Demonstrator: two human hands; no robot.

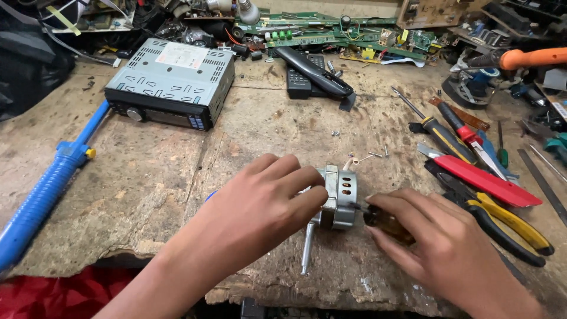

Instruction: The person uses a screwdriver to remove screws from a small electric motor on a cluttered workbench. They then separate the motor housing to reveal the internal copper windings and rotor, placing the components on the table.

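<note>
Motor [338, 198]: small, grey metal, lying on the worn wooden table [153, 177] near its front edge; shaft [306, 248] pointing toward the front edge; landmark for all below
Left hand [260, 204]: laid over the left side of the motor; fingers [307, 198] curled closed around the housing, gripping it
Right hand [434, 236]: just right of the motor; fingers closed around a brown-handled screwdriver [387, 223]; tip touching the motor's right face
Loose screws [375, 155]: just behind the motor, on bare wood
Pliers [508, 221]: yellow and black, well right of the motor; red-handled tool [487, 182] beside them
Car stereo [171, 82]: far behind and left of the motor
Remote controls [310, 75]: black, far behind the motor
Blue tool [44, 195]: well left of the motor, lying slantwise
</note>
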